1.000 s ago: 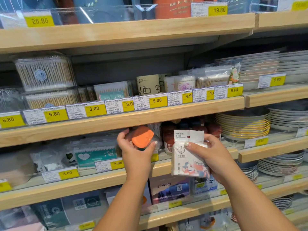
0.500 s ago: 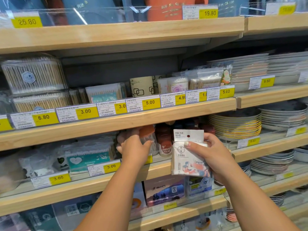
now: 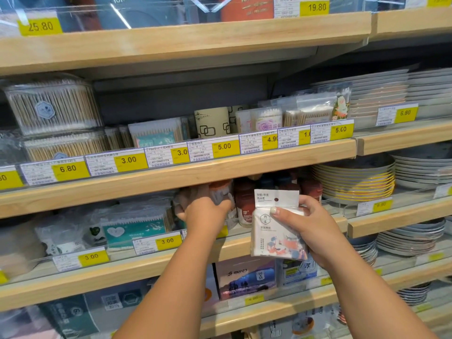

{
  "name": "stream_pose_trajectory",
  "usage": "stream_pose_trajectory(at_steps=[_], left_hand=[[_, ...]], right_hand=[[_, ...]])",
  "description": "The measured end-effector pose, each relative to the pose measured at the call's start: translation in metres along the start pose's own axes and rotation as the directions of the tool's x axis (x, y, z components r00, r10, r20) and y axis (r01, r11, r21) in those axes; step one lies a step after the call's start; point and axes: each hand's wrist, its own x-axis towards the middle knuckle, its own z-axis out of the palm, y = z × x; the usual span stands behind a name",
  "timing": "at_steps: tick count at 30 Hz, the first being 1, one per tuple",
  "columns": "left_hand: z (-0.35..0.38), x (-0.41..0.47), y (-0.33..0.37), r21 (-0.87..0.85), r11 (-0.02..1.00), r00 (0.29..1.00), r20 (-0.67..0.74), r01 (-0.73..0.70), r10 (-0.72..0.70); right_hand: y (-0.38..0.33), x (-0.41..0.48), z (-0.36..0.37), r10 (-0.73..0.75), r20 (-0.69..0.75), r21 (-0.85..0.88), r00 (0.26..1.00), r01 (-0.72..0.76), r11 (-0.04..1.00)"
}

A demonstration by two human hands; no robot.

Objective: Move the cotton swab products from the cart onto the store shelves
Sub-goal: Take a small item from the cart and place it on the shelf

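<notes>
My left hand (image 3: 204, 214) reaches into the second shelf from the bottom and grips an orange-lidded clear tub of cotton swabs (image 3: 221, 192), which is upright among similar brown-lidded jars (image 3: 244, 204). The tub's lid is partly hidden under the shelf board above. My right hand (image 3: 310, 228) holds a white cotton swab packet (image 3: 276, 231) with a red and blue picture, in front of the same shelf, to the right of the jars.
Boxes and bags of cotton swabs (image 3: 52, 107) fill the upper shelf behind price tags (image 3: 225, 146). Teal swab packs (image 3: 137, 223) lie left of my left hand. Stacked plates (image 3: 354, 177) fill the shelves on the right. The wooden shelf board (image 3: 171, 177) hangs just above my left hand.
My left hand pushed the orange-lidded tub deeper into the shelf, so its lid went under the board above. My right hand and its packet stayed about where they were.
</notes>
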Motion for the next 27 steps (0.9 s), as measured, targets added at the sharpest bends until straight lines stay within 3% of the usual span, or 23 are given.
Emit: stream_pose_trajectory(at_steps=[5,8,10,12,14,17,21,27], left_hand=[[0.001,-0.008,-0.009,0.012,0.993,0.993,0.003,-0.117,0.116],[0.003,-0.021,-0.02,0.063,0.989,0.987,-0.08,-0.136,0.141],[0.007,-0.036,-0.033,-0.091,0.974,0.963,-0.195,-0.206,0.186],[0.0,-0.054,-0.041,-0.346,0.873,0.927,-0.276,-0.342,0.254],[-0.013,-0.067,-0.043,-0.532,0.75,0.918,-0.177,-0.393,0.355],[-0.031,-0.076,-0.038,-0.688,0.658,0.875,0.067,-0.307,0.479],[-0.056,-0.082,-0.034,-0.78,0.56,0.873,0.037,-0.279,0.486],[-0.095,-0.085,-0.038,-0.763,0.503,0.867,-0.147,-0.405,0.476]], right_hand=[[-0.002,0.001,0.002,-0.01,0.003,0.016,1.0,0.01,1.0],[-0.005,0.0,0.004,-0.025,0.011,0.015,1.0,0.024,1.0],[-0.007,-0.001,0.006,-0.044,0.02,-0.004,0.999,0.044,0.999],[-0.013,-0.004,0.01,-0.071,0.045,-0.023,0.996,0.073,0.997],[-0.019,-0.007,0.017,-0.103,0.078,-0.02,0.992,0.104,0.994],[-0.032,-0.013,0.033,-0.164,0.136,0.019,0.977,0.163,0.986],[-0.046,-0.023,0.053,-0.232,0.187,0.005,0.955,0.235,0.972],[-0.084,-0.042,0.061,-0.273,0.455,-0.143,0.847,0.373,0.917]])
